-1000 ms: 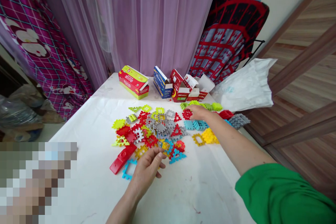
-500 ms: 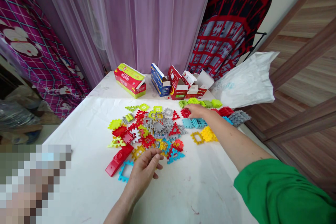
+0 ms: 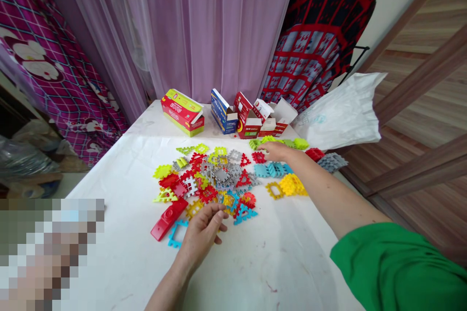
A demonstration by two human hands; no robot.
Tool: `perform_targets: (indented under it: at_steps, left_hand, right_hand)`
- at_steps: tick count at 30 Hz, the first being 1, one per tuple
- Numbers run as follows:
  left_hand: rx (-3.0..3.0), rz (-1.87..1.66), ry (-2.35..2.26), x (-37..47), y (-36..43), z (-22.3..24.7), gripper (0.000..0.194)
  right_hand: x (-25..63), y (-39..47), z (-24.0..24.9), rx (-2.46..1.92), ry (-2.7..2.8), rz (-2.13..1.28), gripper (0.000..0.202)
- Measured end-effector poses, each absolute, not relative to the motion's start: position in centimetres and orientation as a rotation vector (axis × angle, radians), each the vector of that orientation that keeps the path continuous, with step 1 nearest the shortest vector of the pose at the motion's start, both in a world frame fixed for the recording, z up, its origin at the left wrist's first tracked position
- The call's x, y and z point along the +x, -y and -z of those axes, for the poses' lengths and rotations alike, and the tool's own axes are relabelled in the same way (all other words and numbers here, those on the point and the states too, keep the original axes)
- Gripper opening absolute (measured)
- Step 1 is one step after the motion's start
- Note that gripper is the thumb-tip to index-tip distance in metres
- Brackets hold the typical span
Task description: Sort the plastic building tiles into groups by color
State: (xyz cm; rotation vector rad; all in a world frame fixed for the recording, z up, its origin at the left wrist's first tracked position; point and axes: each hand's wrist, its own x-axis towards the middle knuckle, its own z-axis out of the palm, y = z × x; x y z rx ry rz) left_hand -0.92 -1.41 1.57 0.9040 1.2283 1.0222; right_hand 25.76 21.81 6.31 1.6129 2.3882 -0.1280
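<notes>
Toothed plastic building tiles lie in a mixed pile [image 3: 219, 175] of red, grey, yellow, lime and blue. My left hand [image 3: 204, 228] hovers at the pile's near edge, fingers loosely bent and apart, nothing in it. Beside it are a blue square frame tile [image 3: 173, 235] and a long red piece [image 3: 169, 218]. My right hand [image 3: 274, 149] reaches to the far right, fingers stretched out just over a red square tile [image 3: 259, 157] lying on the table. Around that hand are lime tiles [image 3: 301, 144], blue tiles [image 3: 275, 170] and stacked yellow tiles [image 3: 293, 185].
A red-and-lime box [image 3: 182, 112], a blue box [image 3: 223, 112] and opened red boxes [image 3: 248, 116] stand along the back of the white-covered table [image 3: 292, 257]. A white bag [image 3: 339, 112] is at the right edge, near grey tiles [image 3: 332, 162]. A blurred patch covers the lower left.
My right hand has shifted slightly off the red square tile, which its fingers were touching before. My left hand has stayed nearly in place, and the view has moved slightly.
</notes>
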Motion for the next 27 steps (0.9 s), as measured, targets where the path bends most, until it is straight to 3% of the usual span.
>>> perform_targets:
  at_steps: [5,14,23,27]
  left_hand:
    - [0.898,-1.092,-1.183,-1.6,1.2,-2.6,0.044]
    - [0.640,-1.792,-1.220,-5.1,0.5,-3.1,0.037]
    - [0.517,-1.825,-1.208,-5.2,0.3,-2.9,0.035]
    - [0.388,-1.816,-1.133,-5.3,0.3,-3.4,0.032]
  right_hand:
    - [23.3,-20.5,-7.4,1.544,-2.500,0.043,0.042]
    - [11.8,-17.7,-6.9,1.452,-2.773,0.096,0.032]
    - [3.0,-17.1,-6.2,1.480,-2.670,0.139,0.026]
    - [2.7,-16.9,-5.9,1.391,-2.641,0.160,0.033]
